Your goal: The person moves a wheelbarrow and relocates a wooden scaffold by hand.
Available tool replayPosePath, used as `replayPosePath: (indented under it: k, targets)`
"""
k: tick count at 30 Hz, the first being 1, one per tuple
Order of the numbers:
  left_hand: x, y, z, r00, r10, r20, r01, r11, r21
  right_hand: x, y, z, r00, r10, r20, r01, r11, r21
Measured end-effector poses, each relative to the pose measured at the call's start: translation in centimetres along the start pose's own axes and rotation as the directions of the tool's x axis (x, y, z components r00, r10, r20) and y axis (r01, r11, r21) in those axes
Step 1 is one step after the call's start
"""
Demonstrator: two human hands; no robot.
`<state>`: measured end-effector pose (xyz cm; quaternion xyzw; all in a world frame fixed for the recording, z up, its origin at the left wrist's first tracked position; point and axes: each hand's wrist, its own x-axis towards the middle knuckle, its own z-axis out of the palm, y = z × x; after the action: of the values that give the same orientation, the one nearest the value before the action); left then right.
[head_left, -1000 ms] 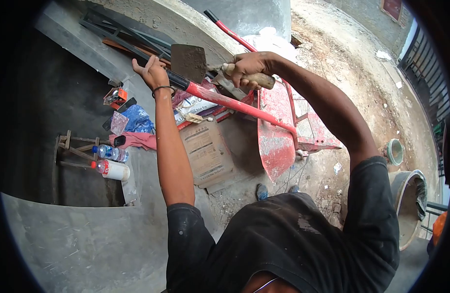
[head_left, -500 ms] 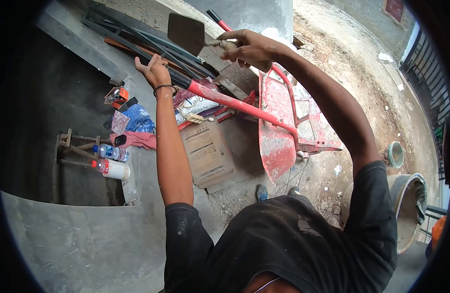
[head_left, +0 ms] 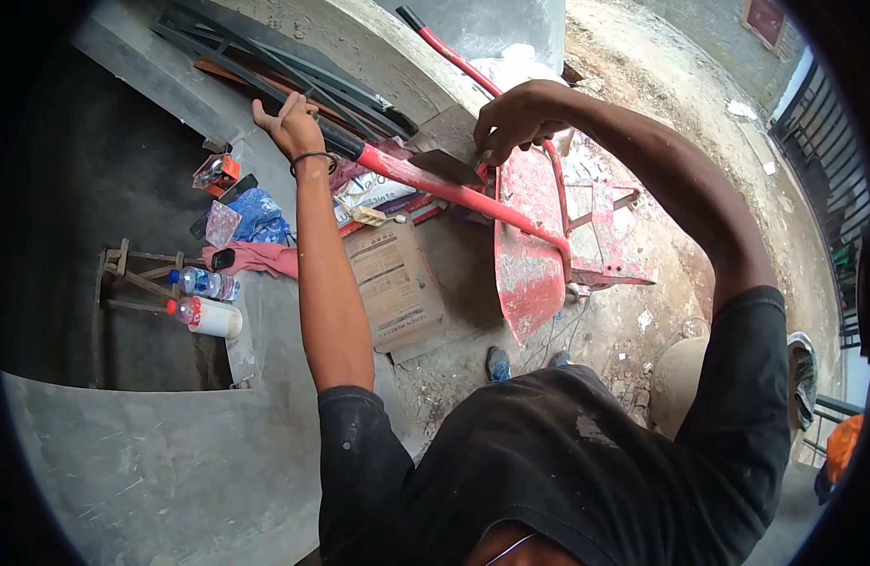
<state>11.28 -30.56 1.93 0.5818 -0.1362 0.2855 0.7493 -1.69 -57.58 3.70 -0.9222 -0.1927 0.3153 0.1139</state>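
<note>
My left hand (head_left: 289,127) is at the black-gripped end of a red wheelbarrow handle (head_left: 435,187), fingers partly curled at the grip and thumb sticking out. My right hand (head_left: 515,123) is closed around a trowel; the trowel's handle is hidden by the fingers. Its dark flat blade (head_left: 446,168) overlaps the red tube in this view, tilted so that it looks narrow. The wheelbarrow's red tray (head_left: 531,274), crusted with pale dried material, stands tipped up beyond the handle. The second handle (head_left: 454,52) rises behind, past my right hand.
On the left ledge are bottles (head_left: 208,283), a pink cloth (head_left: 265,261) and a blue cloth (head_left: 260,215). Dark metal frames (head_left: 265,71) lie behind my left hand. A flattened cement bag (head_left: 388,283) lies below the handle. To the right stands a concrete cylinder (head_left: 675,382).
My right hand has moved right and down with the trowel. The blade, raised above and left of the handle before, now lies across the red tube. My left hand stays at the grip.
</note>
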Motion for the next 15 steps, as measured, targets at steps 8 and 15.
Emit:
replayPosePath:
  k: [8, 15]
  targets:
    - [0.1, 0.3, 1.0, 1.0, 0.001, -0.004, -0.001, 1.0, -0.005, -0.8, -3.5, 4.0, 0.839, -0.088, -0.537, 0.435, 0.701, 0.565]
    - [0.8, -1.1, -0.1, 1.0, 0.011, 0.025, -0.012, 1.0, 0.015, -1.1, -4.6, 5.6, 0.583, -0.112, -0.804, 0.316, 0.944, 0.098]
